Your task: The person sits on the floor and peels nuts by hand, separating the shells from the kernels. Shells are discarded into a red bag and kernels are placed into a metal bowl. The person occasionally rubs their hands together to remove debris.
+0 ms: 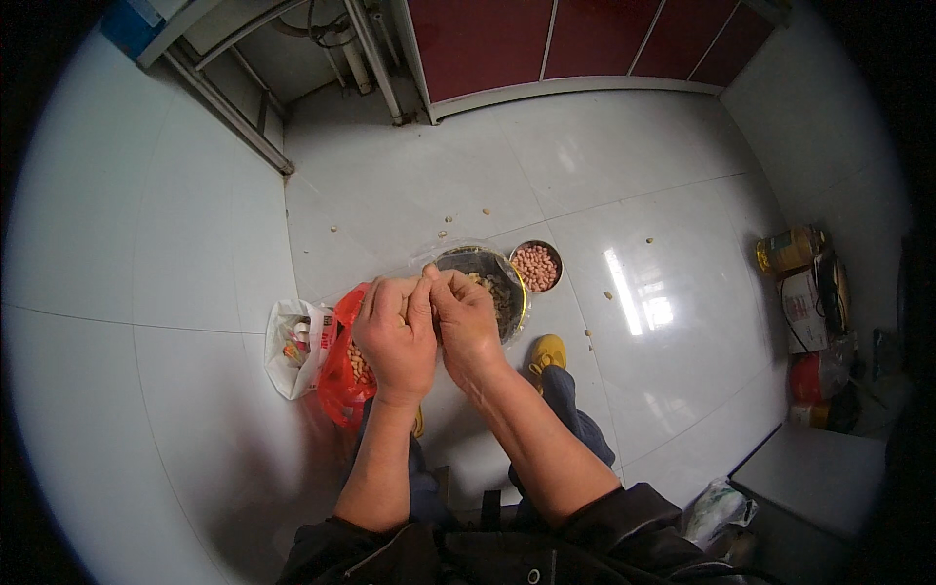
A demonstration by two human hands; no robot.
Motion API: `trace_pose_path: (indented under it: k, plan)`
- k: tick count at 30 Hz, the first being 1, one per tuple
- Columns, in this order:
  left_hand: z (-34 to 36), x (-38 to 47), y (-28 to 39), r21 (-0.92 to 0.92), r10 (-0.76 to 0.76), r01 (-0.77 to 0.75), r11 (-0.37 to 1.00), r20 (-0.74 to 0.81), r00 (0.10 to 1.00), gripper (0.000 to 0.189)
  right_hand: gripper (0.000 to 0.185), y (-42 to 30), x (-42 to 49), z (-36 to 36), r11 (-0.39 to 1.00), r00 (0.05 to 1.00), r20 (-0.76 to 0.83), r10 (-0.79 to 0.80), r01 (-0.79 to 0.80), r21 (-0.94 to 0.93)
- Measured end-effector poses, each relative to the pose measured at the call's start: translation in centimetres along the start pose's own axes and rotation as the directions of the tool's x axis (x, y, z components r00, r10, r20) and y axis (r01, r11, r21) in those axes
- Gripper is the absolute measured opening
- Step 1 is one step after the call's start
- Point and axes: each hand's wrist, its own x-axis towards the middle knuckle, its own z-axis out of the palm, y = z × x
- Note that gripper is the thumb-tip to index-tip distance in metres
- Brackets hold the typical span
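My left hand and my right hand meet fingertip to fingertip above a bin with a clear plastic liner and a yellow rim, which has peanut shells in it. Something small may be pinched between the fingertips, probably a peanut, but the fingers hide it. Just right of the bin is a round metal bowl of shelled pink peanuts. A red plastic bag with unshelled peanuts stands to the left, partly behind my left hand. Beside it is a white plastic bag holding wrappers.
Several bits of shell or peanut lie on the tiled floor. My yellow shoe is near the bin. Dark red cabinets and a metal frame stand ahead. Along the right wall are a jar and a white box.
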Motion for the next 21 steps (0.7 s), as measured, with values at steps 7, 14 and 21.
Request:
trace_pose_path:
  k: [7, 14, 21]
  plan:
    - [-0.02, 0.09, 0.17, 0.081, 0.086, -0.088, 0.993, 0.03, 0.996, 0.013, 0.026, 0.1, 0.18, -0.06, 0.998, 1.0, -0.014, 0.009, -0.009, 0.055]
    - [-0.01, 0.16, 0.26, 0.076, 0.102, -0.102, 0.992, 0.001, 0.995, 0.013, 0.025, -0.24, -0.07, -0.07, 1.0, 1.0, -0.01, -0.017, 0.017, 0.001]
    - [-0.16, 0.16, 0.39, 0.084, 0.097, -0.099, 0.992, 0.027, 0.995, 0.013, 0.021, -0.69, -0.29, 0.14, 0.997, 0.994, 0.082, 0.066, -0.068, 0.029]
